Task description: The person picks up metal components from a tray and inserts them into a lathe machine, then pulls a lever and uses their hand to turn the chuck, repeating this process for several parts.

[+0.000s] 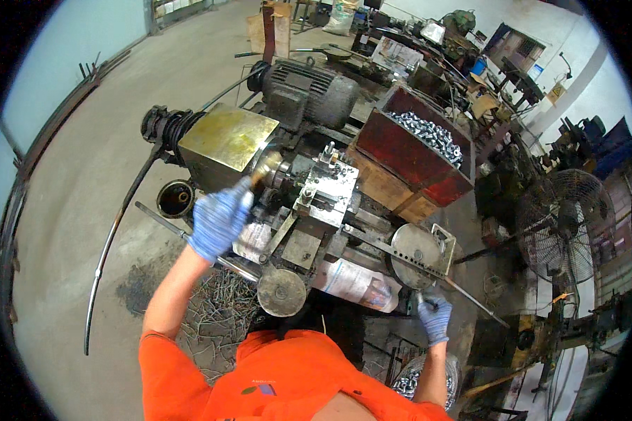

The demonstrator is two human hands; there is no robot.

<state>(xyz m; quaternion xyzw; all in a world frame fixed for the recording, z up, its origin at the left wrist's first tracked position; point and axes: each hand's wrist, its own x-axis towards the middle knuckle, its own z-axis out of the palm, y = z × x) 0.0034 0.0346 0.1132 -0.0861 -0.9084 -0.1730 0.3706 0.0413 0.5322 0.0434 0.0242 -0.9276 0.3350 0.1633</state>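
Note:
My left hand (220,222), in a blue-and-white glove, is closed around a small brush with a blurred tan head (265,168). The brush head reaches to the chuck (279,172) of a small lathe, beside its brass-coloured headstock cover (229,135). Right of the chuck sits the metal tool block (329,191). My right hand (435,319), gloved the same way, is closed near the lathe's right end, below a round metal disc (416,255). A small dark part shows at its fingers, too unclear to name.
A red bin (414,154) of small shiny metal parts stands behind the lathe, near a motor (309,91). More parts fill a basket (428,379) by my right forearm. A long bar (119,245) juts out left; a fan (567,224) stands right. Metal scraps (218,309) litter the floor.

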